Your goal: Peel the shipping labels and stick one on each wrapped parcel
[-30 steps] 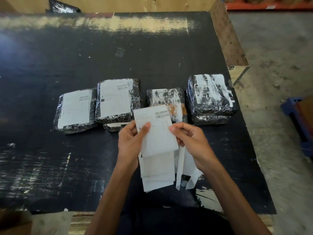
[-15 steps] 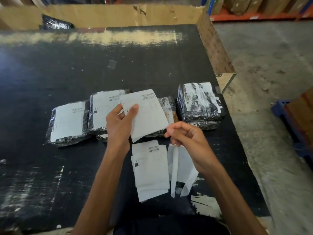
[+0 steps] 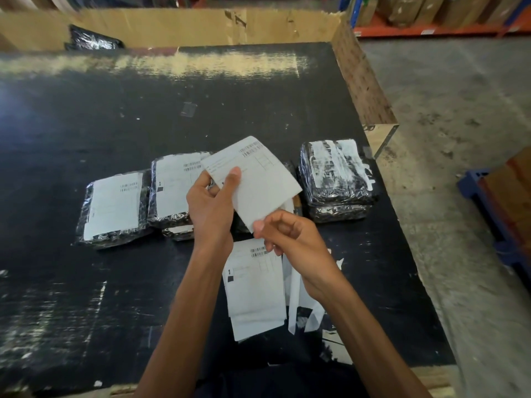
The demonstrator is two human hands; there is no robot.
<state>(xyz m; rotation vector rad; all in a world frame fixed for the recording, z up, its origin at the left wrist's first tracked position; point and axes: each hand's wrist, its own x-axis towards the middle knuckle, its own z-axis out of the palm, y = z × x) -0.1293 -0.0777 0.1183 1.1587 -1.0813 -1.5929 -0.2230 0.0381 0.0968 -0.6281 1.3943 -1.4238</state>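
A white shipping label is held in the air above the row of black wrapped parcels. My left hand pinches its left edge, thumb on top. My right hand pinches its lower corner. Two parcels on the left, one and the other, carry white labels. A third parcel is mostly hidden behind the held label. The right parcel stack shows torn white paper on top. A pile of loose labels lies on the table below my hands.
Curled white backing strips lie right of the label pile. The black table has a cardboard wall along its far and right edges. A black wrapped bag sits beyond the far wall. Concrete floor and a blue pallet lie right.
The label rose from the pile in my left hand and turned over the parcels. My right hand let go of a backing strip and came up to pinch the label's lower corner.
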